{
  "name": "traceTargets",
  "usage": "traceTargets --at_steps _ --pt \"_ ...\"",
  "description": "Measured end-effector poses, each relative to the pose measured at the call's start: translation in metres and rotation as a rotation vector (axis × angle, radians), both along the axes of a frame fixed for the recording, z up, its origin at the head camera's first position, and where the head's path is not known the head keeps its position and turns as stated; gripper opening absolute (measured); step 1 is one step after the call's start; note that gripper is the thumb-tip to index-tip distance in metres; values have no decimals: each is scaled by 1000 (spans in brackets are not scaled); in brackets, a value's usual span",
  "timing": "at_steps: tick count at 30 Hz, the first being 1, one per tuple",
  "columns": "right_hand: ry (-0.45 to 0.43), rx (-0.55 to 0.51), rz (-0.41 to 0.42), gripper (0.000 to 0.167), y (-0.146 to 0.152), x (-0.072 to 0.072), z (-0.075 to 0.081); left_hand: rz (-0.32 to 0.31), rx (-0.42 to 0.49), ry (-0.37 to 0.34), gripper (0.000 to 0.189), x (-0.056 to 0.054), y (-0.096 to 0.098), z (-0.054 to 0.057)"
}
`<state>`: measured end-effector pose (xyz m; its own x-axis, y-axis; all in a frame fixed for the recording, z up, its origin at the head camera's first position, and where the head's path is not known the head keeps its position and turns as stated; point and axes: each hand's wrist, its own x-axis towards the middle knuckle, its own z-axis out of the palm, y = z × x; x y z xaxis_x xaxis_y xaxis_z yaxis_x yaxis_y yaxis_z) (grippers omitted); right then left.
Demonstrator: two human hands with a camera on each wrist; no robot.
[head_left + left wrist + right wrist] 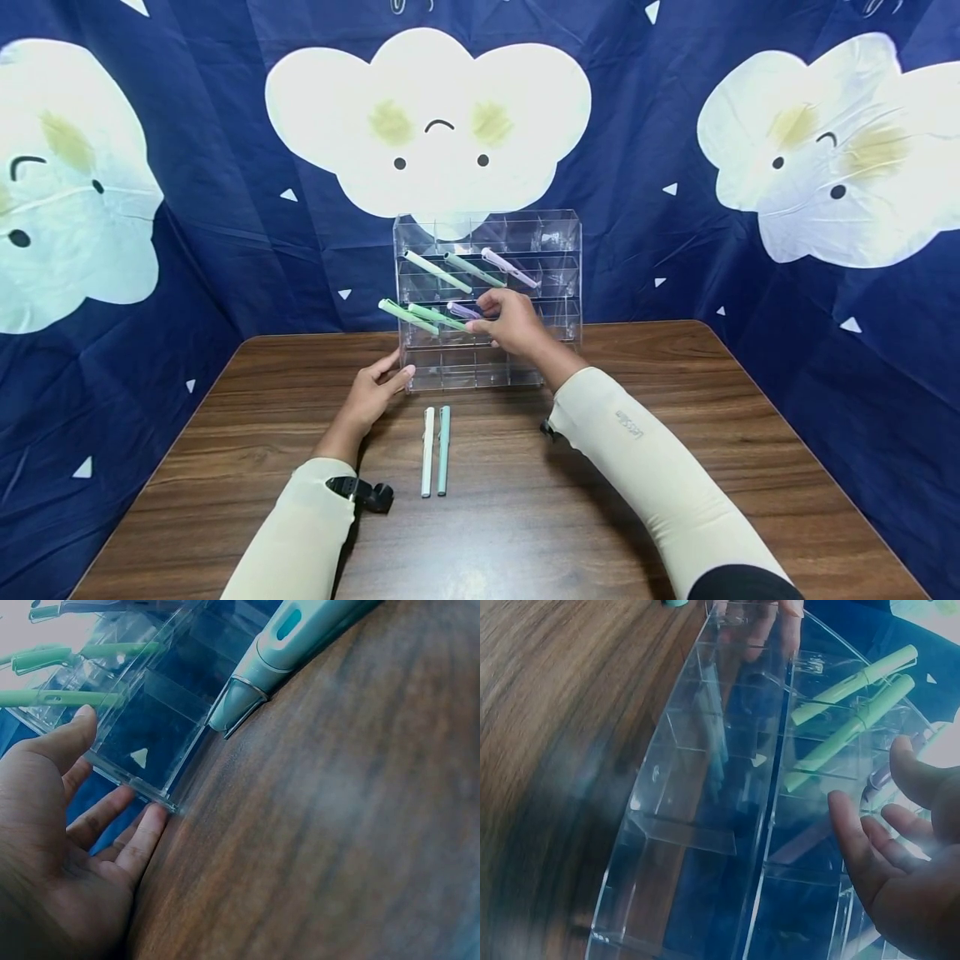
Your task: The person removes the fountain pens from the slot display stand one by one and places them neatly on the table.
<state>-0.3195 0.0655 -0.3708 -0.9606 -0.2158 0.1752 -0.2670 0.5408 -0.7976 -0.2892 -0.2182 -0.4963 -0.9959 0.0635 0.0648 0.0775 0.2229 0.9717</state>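
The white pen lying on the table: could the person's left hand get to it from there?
Probably yes. The left hand is at the lower left edge of the rack, holding no pen, and nothing stands between it and the white pen; the teal pen lies on the other side.

Draped booth: cloud-print blue cloth (637,292) behind wood-grain table (525,508).

We see glossy, clear plastic in the pen rack (561,240) and smooth plastic in the turquoise pen (304,637), whose clip (248,714) looks like metal wire. Our table (510,508) shows sheeny wood grain; the far backdrop (626,308), creased, matt cloth; the sleeves (637,458), smooth fabric.
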Motion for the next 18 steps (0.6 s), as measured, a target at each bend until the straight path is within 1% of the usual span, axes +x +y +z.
traceTargets --at_steps 3,10,18 --pt "8 22 -21 42 -2 -2 -2 4 -6 1 66 -1 2 0" --pt "25 10 -50 40 -8 -7 -8 10 -36 14 67 0 3 -1" --pt "63 41 -64 31 -13 -9 -11 7 -21 25 64 0 2 -2"
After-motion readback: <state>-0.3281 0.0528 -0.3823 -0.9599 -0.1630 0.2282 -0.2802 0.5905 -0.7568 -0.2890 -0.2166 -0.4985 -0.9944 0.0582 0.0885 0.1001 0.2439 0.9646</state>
